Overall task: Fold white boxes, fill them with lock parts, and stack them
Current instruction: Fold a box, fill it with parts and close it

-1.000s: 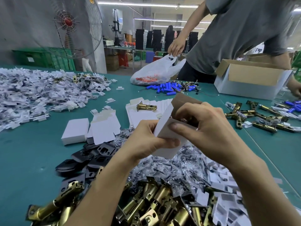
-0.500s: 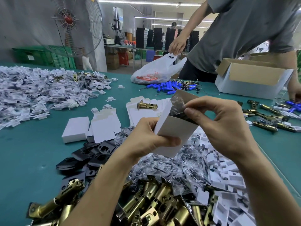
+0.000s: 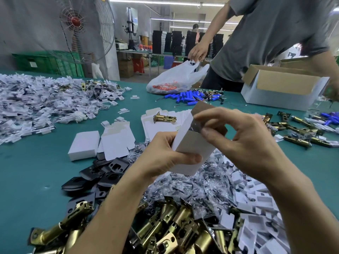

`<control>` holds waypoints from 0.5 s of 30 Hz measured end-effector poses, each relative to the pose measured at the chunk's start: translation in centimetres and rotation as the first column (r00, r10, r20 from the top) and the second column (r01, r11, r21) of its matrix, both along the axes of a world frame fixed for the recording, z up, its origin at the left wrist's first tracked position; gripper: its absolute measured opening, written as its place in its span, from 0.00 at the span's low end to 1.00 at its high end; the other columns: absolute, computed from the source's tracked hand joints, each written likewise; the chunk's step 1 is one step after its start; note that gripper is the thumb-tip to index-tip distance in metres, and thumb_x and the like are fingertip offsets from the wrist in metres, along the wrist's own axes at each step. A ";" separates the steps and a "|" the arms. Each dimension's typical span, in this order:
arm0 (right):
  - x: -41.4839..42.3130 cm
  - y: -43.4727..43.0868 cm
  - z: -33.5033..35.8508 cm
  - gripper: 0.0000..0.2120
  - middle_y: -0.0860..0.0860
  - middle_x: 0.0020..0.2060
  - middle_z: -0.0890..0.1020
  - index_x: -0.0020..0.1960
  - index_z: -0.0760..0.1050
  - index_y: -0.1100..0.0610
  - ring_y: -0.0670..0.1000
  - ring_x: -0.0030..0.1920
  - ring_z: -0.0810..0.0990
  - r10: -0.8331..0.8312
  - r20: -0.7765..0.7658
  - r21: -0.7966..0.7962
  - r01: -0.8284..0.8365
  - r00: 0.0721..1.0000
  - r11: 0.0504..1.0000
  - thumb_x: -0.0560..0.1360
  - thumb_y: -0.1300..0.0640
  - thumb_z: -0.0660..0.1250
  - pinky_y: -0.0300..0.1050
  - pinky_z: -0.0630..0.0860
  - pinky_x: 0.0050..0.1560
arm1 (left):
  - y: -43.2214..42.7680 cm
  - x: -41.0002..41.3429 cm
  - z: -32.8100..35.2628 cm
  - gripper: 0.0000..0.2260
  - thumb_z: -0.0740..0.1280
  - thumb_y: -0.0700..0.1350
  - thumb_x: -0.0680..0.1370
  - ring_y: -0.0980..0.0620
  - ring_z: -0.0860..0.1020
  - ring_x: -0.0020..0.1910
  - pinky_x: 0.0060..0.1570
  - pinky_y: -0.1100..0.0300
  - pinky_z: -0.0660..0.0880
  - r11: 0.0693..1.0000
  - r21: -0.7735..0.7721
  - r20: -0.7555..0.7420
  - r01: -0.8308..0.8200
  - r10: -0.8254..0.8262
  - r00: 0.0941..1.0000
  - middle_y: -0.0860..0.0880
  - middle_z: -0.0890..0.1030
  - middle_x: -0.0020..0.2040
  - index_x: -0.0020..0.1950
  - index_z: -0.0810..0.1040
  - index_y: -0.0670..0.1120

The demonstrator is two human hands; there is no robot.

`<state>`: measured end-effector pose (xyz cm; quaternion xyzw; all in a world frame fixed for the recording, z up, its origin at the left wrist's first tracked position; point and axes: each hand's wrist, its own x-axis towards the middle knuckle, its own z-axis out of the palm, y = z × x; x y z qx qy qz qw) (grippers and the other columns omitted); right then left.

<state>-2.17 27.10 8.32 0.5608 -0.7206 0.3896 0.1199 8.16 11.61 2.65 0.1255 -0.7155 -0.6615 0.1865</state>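
Observation:
My left hand (image 3: 165,156) grips a small white box (image 3: 192,143) by its lower half, held up over the table with its brown-lined top flap open. My right hand (image 3: 244,142) is at the box's open mouth, thumb and fingers curled around a clear plastic packet (image 3: 194,126) that sits partly inside the box. Below lie brass latch bolts (image 3: 174,226), black strike plates (image 3: 102,173) and bagged small parts (image 3: 185,187). A closed white box (image 3: 83,144) and flat unfolded boxes (image 3: 117,142) rest to the left.
Another person in a grey shirt (image 3: 271,37) stands across the table holding a white plastic bag (image 3: 174,77). An open carton (image 3: 282,88) stands far right, blue batteries (image 3: 187,97) beside the bag. White plastic parts (image 3: 40,105) are heaped at left. One latch (image 3: 164,118) lies on flat boxes.
My right hand has pushed the plastic packet further down into the box's open mouth. The box has tilted a little and stayed in my left hand.

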 end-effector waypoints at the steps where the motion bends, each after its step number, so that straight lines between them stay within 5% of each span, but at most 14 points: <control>1: 0.0 0.0 -0.1 0.11 0.37 0.38 0.81 0.53 0.82 0.41 0.46 0.45 0.77 -0.005 -0.043 0.038 0.007 0.999 0.999 0.75 0.54 0.71 0.48 0.74 0.48 | 0.0 0.0 0.0 0.16 0.79 0.38 0.62 0.52 0.83 0.41 0.39 0.62 0.78 1.000 -0.007 0.001 0.003 -0.003 1.000 0.47 0.87 0.43 0.49 0.86 0.45; 4: 0.0 -0.2 0.0 0.10 0.39 0.42 0.80 0.55 0.81 0.40 0.47 0.47 0.72 -0.047 -0.125 0.167 0.068 0.991 0.984 0.75 0.47 0.68 0.55 0.69 0.51 | 0.0 0.0 0.0 0.15 0.79 0.33 0.67 0.52 0.83 0.42 0.40 0.61 0.78 1.000 -0.027 0.000 -0.001 0.001 1.000 0.45 0.87 0.44 0.52 0.85 0.42; 8: 0.4 -0.7 0.6 0.09 0.40 0.47 0.79 0.54 0.79 0.42 0.47 0.51 0.68 -0.079 -0.233 0.351 0.159 0.969 0.923 0.76 0.45 0.65 0.50 0.59 0.49 | 0.0 0.0 0.0 0.14 0.78 0.32 0.68 0.52 0.81 0.40 0.40 0.63 0.77 0.999 -0.051 -0.004 -0.004 0.004 1.000 0.45 0.86 0.43 0.53 0.85 0.40; 15: 0.5 -0.4 1.2 0.08 0.40 0.50 0.76 0.53 0.80 0.39 0.49 0.57 0.66 -0.021 -0.150 0.444 0.086 0.988 0.892 0.79 0.49 0.63 0.54 0.61 0.56 | 0.0 -0.1 0.0 0.14 0.80 0.35 0.65 0.52 0.81 0.39 0.39 0.64 0.77 0.998 -0.055 -0.009 0.004 -0.005 1.000 0.46 0.86 0.42 0.49 0.85 0.41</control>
